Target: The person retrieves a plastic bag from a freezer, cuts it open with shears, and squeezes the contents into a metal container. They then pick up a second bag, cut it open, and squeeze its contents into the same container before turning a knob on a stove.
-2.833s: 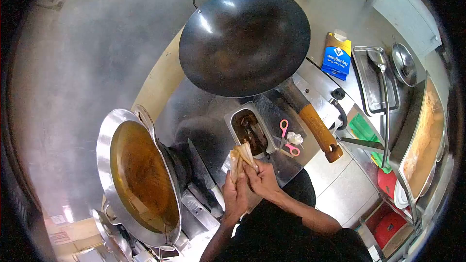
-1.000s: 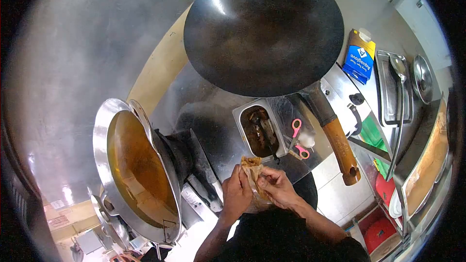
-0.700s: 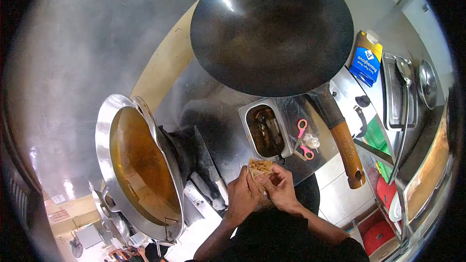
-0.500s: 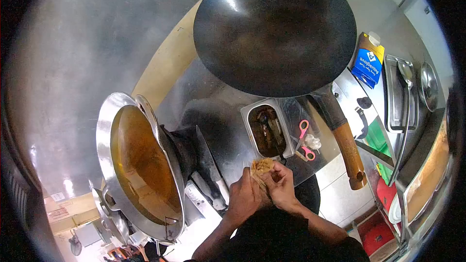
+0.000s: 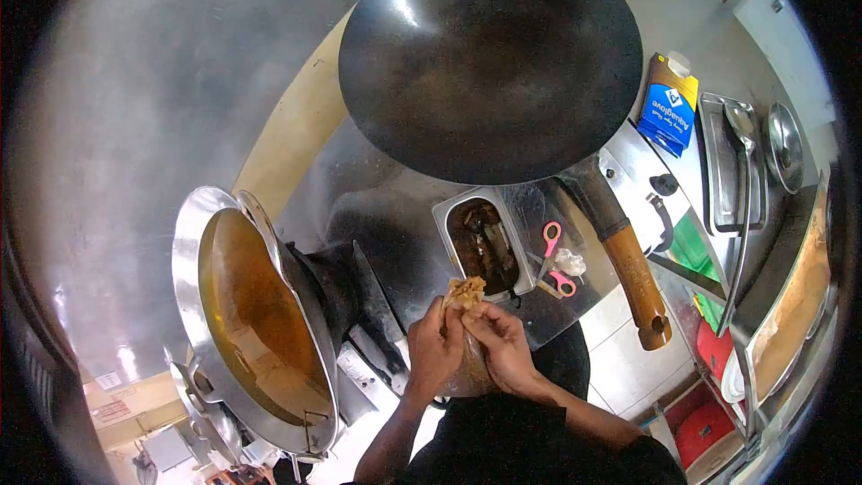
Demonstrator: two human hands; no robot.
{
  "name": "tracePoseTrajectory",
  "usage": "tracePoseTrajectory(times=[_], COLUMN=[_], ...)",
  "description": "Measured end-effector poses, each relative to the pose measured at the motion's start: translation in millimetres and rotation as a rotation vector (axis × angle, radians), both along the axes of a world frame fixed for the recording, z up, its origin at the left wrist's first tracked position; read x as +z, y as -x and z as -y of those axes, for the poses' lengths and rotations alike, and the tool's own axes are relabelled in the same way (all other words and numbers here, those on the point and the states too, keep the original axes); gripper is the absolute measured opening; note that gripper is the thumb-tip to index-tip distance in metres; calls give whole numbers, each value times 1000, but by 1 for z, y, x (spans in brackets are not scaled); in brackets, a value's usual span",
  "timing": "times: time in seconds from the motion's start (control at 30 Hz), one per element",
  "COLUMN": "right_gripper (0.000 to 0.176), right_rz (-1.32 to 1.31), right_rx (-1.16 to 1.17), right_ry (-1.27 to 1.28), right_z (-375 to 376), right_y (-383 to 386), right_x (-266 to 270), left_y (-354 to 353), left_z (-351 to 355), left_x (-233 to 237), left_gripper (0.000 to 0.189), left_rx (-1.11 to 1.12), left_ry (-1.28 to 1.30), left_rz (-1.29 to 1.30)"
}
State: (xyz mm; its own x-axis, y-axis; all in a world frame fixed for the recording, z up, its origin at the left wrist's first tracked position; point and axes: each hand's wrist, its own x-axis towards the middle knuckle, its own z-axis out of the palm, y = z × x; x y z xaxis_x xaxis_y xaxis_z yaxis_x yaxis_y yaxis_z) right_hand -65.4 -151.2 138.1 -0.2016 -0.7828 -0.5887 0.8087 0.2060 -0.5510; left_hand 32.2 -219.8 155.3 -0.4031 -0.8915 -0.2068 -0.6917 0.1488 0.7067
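Note:
Both hands are at the lower middle, closed around the gathered neck of a plastic bag. Its crumpled tan top sticks up above the fingers, and its clear, brownish body hangs between the wrists. My left hand grips the left side of the neck, while my right hand pinches it from the right. Just beyond the bag sits a steel container with dark brown sauce or paste and a utensil lying in it. Pink-handled scissors and a small crumpled clear plastic piece lie right of the container.
A large dark wok with a wooden handle fills the top. Left stands a wide metal pan of brown-orange liquid, close to a knife. At right are a blue glove box, a steel tray with a ladle, and a lid.
My hands and the bag have shifted slightly left. The bag's top now stands more open to view, and more of its body shows between the wrists. The whole view has shifted a little.

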Motion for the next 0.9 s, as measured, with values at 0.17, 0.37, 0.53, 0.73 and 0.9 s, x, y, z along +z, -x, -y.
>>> tracePoseTrajectory(times=[0.17,0.37,0.53,0.73,0.9], right_gripper=[18,17,20,20,20], right_rz=[-54,-52,-30,93,453], right_rx=[12,-31,-90,-106,-212], right_ry=[-62,-37,-75,-180,-148], right_z=[0,6,10,17,23], right_y=[-2,1,-7,-7,-1], right_x=[-6,-5,-15,-11,-3], left_y=[11,16,14,13,8], left_z=[-15,-17,-17,-12,-5], left_x=[6,12,8,12,8], left_gripper=[13,12,12,15,19], left_rx=[-73,-88,-110,-127,-136], left_ry=[113,121,152,106,158], left_rz=[154,158,122,176,143])
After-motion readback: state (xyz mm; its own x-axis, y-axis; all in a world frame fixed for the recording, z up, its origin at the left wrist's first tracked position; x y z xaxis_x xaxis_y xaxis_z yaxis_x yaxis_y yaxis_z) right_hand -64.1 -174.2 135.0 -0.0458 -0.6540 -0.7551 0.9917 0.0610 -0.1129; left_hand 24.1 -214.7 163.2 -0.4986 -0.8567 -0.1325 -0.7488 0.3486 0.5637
